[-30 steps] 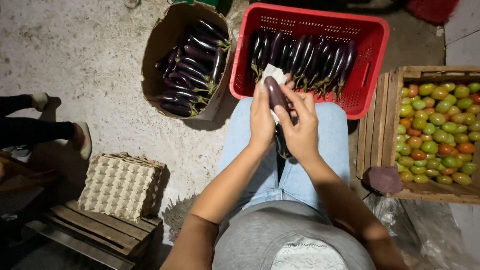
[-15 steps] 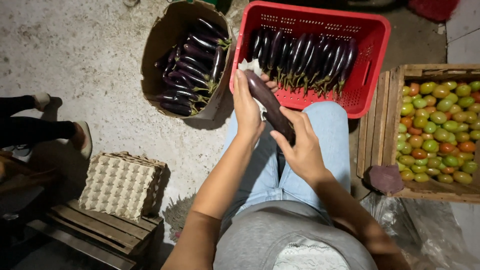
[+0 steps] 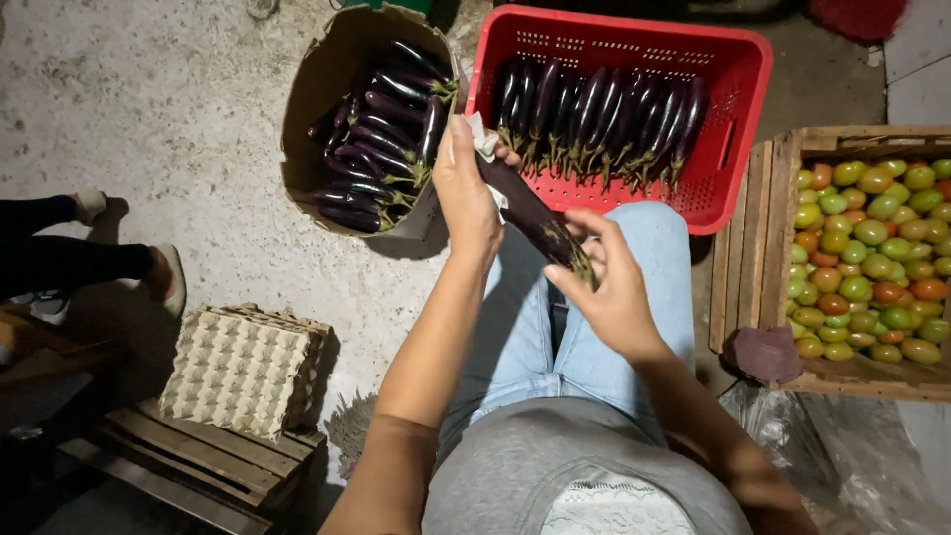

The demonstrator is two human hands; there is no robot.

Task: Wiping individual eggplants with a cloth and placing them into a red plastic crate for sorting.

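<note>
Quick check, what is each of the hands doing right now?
Left hand: closed around a white cloth and the upper end of a long purple eggplant.
Right hand: fingers closed on the same eggplant's stem end.

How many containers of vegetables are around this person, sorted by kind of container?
Cardboard box of eggplants: 1
Red plastic crate of eggplants: 1
Wooden crate of tomatoes: 1
Total: 3

The left hand and right hand hold one more eggplant.
</note>
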